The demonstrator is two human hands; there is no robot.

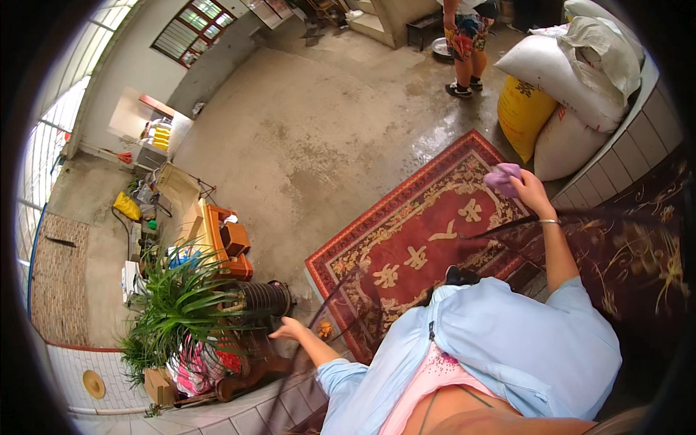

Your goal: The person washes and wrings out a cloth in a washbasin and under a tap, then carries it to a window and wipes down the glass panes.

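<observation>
My right hand (531,192), raised at the right, is closed on a crumpled purple cloth (502,180). The cloth hangs above the far right part of a red patterned rug (435,221) with pale lettering. Out to the left, my left hand (289,330) has its fingers stretched out and holds nothing. Nearest to it are a dark ribbed pot (262,298) and a leafy green plant (181,301); I cannot tell whether it touches either.
Stacked sacks, white (554,69) and yellow (523,112), stand at the far right. Beyond the rug, a person in patterned shorts (467,36) stands on the wet-patched concrete floor (312,138). Wooden furniture (228,246) is at the left.
</observation>
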